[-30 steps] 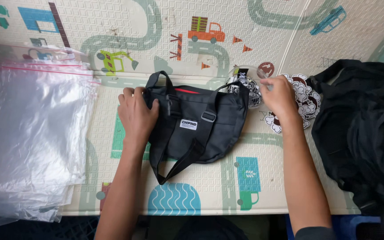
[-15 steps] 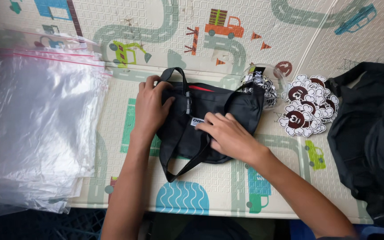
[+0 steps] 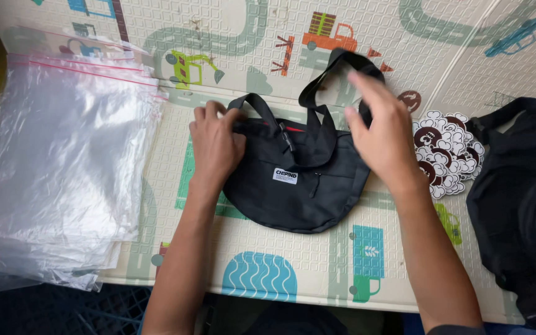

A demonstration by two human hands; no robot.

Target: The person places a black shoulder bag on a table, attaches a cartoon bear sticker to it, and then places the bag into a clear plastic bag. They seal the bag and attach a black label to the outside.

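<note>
**Strap lifted clear of the black bag**

Spread across the work surface is a foam play mat (image 3: 317,273) printed with roads and small vehicles, and on it, near the middle, a small black bag (image 3: 299,186) is laid flat. Half a second ago the right hand (image 3: 383,139) was pressed on the bag's front; now it is raised over the bag's right end, and a loop of the black strap (image 3: 336,68) is drawn up and away toward the far edge of the mat. By this the strap is judged to be being arranged, not the bag's body. The left hand (image 3: 215,146) is closed on the bag's upper left corner, pinning it down as before. Whether the right fingers actually pinch the strap cannot be told, since the hand is blurred.

The bag's long axis runs left to right, its zipped opening turned away from the person and its curved bottom toward them. A pile of clear plastic bags (image 3: 57,161) is stacked to the left; round stickers (image 3: 445,155) and more black bags (image 3: 522,198) are heaped to the right.
</note>
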